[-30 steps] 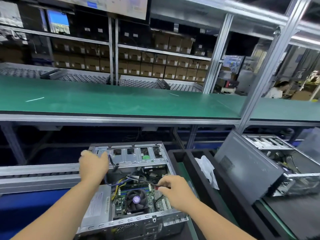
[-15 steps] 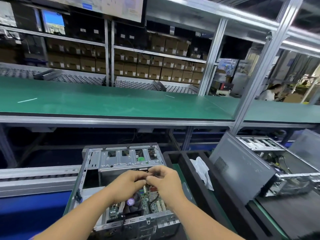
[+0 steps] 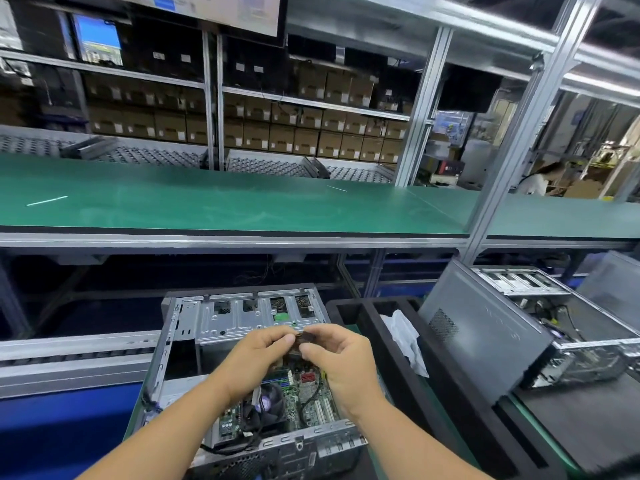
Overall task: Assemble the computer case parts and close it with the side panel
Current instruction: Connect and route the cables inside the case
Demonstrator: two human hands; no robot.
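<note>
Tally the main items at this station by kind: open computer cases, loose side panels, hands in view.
Open computer cases: 2 (near case, far case)
Loose side panels: 1 (grey panel)
Hands: 2 (left hand, right hand)
Total: 5

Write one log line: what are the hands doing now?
left hand: pinching small dark part | right hand: pinching same part | over open computer case

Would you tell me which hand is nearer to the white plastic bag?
Right. The right hand is just left of the white plastic bag; the left hand lies farther left, beyond it.
</note>
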